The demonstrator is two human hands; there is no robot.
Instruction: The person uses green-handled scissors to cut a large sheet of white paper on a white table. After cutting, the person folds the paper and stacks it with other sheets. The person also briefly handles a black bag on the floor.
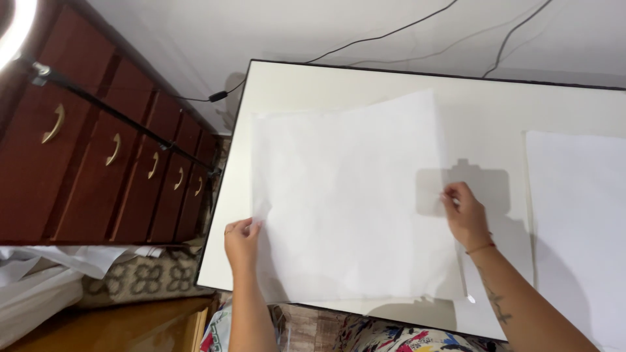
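White bench [482, 107] is filling the view, and a big sheet [345, 202] is lying across its middle, edges lifting. Left hand [242, 244] is pinching the sheet's lower left edge, grip clamped on the paper. Right hand [464, 215] is pinching the right edge, fingers together on it. Another sheet [577, 221] is lying at the right. Dark drawers [98, 143] are standing to the left.

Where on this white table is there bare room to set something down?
Bare room on the white table: the far strip beyond the large sheet, and the gap between it and the right-hand sheet, past the right hand. The left hand crowds the near-left edge.
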